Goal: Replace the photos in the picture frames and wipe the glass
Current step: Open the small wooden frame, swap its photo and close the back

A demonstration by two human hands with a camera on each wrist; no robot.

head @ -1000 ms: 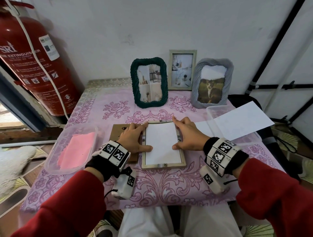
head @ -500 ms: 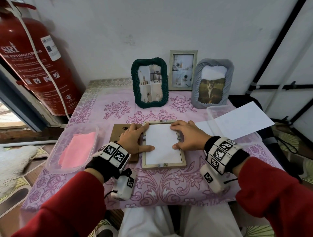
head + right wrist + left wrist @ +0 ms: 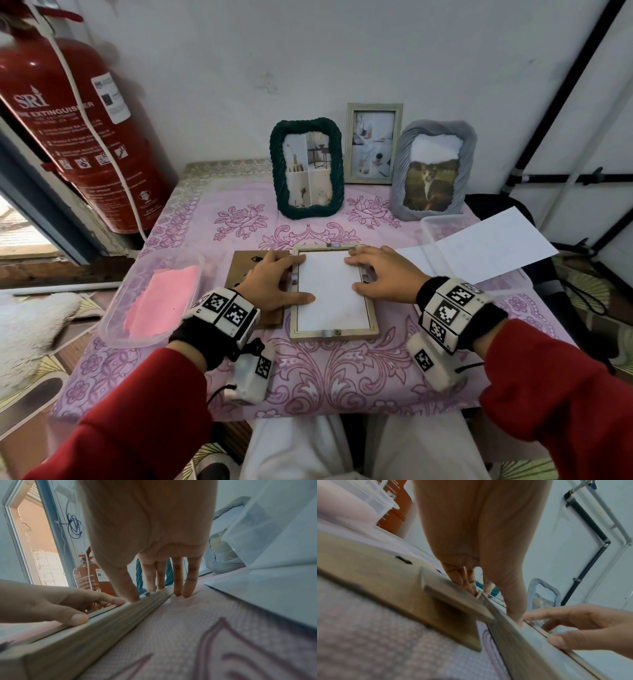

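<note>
A light wooden picture frame (image 3: 334, 334) lies face down on the pink tablecloth, with a white photo back (image 3: 332, 291) set into it. My left hand (image 3: 274, 284) lies flat on the frame's left edge, thumb on the white sheet. My right hand (image 3: 380, 274) presses with straight fingers on the upper right of the sheet and the right rail. In the left wrist view the brown backing board (image 3: 406, 588) sits under my left hand (image 3: 488, 574) beside the frame rail (image 3: 522, 642). The right wrist view shows my right hand (image 3: 163, 582) on the frame rail (image 3: 85, 635).
A brown backing board (image 3: 246, 270) lies left of the frame. A clear tub with a pink cloth (image 3: 161, 301) stands at the left. Three upright frames stand at the back: green (image 3: 306, 169), pale wood (image 3: 373, 144), grey (image 3: 433, 171). White paper (image 3: 493, 246) on a clear tub lies right; a red fire extinguisher (image 3: 78, 137) stands left.
My right fingers have slid slightly left along the top of the white sheet. The left hand and the frame have stayed in place.
</note>
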